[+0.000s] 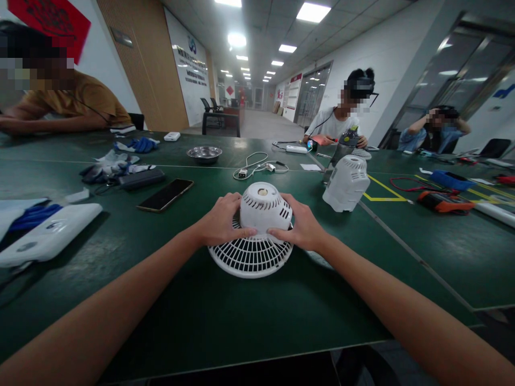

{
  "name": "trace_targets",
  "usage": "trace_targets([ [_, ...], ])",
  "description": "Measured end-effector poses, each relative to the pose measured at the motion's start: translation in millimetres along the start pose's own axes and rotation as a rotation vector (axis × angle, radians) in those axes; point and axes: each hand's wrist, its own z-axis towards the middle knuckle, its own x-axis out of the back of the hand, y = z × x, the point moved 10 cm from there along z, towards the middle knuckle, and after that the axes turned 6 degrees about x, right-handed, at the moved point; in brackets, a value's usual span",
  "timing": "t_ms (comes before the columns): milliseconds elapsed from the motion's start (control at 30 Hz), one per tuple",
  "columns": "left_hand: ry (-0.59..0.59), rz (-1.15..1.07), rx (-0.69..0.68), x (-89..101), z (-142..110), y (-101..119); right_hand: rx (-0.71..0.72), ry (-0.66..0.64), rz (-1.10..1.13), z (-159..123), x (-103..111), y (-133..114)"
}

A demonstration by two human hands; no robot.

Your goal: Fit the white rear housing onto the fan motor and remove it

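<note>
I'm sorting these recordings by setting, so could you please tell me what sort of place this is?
It looks like an office used as a workshop: a green table bearing a white slotted housing, large wall lettering, and chairs farther back.

The surface (257,321) carries two vented white housings (263,214), one metal bowl (204,155) and one smartphone (166,194). The wearer's two hands (222,219) are present, with one round grille (252,259) beneath them. Three other people (90,104) are at the surface.
</note>
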Motion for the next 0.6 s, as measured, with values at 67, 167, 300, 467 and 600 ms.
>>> trace_targets([
  [67,-0.010,0.002,-0.001,-0.3,0.5,0.6,-0.002,0.020,-0.017,-1.6,-0.3,1.0],
  [167,-0.023,0.001,-0.015,-1.2,1.0,1.2,-0.009,0.030,-0.037,-3.0,-1.4,1.7],
  [300,0.003,0.011,-0.022,0.0,0.3,-1.5,0.009,0.008,-0.051,-3.3,-2.6,1.3],
  [467,0.077,-0.077,-0.008,9.5,-2.2,-4.9,0.046,-0.060,-0.047,-6.0,-2.5,-0.4],
  [600,0.020,-0.248,-0.043,6.6,-5.2,1.7,0.060,-0.110,0.047,-7.1,-5.3,-3.2],
])
